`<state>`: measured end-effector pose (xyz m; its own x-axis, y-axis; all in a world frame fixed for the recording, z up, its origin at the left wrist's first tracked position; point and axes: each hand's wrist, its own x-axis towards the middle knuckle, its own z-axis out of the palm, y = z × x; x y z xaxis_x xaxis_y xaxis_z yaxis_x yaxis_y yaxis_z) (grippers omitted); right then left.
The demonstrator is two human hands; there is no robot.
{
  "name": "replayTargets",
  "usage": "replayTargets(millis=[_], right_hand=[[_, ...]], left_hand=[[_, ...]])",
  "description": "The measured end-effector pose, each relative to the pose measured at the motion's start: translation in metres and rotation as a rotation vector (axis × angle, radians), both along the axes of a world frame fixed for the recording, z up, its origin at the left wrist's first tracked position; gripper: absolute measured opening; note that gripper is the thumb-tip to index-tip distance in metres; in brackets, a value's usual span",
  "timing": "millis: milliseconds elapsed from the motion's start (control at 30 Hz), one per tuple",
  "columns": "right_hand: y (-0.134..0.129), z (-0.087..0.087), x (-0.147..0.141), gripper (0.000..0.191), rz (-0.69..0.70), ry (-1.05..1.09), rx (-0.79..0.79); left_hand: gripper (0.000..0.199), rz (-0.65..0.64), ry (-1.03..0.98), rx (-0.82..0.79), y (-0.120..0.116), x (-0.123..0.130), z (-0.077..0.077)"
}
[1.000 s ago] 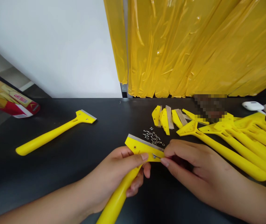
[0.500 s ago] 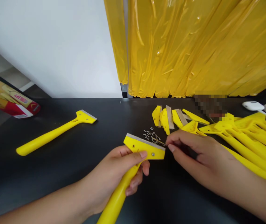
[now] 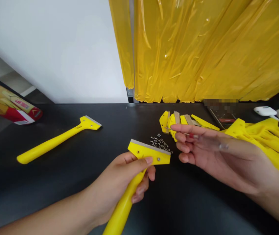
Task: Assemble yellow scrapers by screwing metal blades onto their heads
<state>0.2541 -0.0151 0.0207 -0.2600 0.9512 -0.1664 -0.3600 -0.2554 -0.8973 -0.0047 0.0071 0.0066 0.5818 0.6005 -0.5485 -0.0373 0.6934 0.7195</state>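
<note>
Already one screw sits in the yellow paint scraper, held above the tabletop with its steel blade in place; the other hole looks bare. The left hand's grip is clamped around the handle. The right hand's grip pinches a slim screwdriver. Just beyond lie loose screws and washers, separate heads and blades, and heaped yellow scraper bodies.
</note>
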Motion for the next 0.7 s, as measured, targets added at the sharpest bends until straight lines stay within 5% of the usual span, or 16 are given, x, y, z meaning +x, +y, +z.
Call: replayTargets(millis=[300,500,700], right_hand=[[-0.029,0.008,-0.007,0.018,-0.158,-0.88,0.688],[-0.04,0.004,-0.01,0.026,-0.407,-0.787,0.747],[-0.047,-0.005,-0.006,0.033,-0.294,-0.693,0.838]], left_hand=[[0.037,0.01,0.007,0.021,-0.002,0.0,0.002],[0.039,-0.007,0.027,0.033,-0.003,0.001,0.0],[0.039,-0.035,0.03,0.042,-0.003,0.0,0.0]])
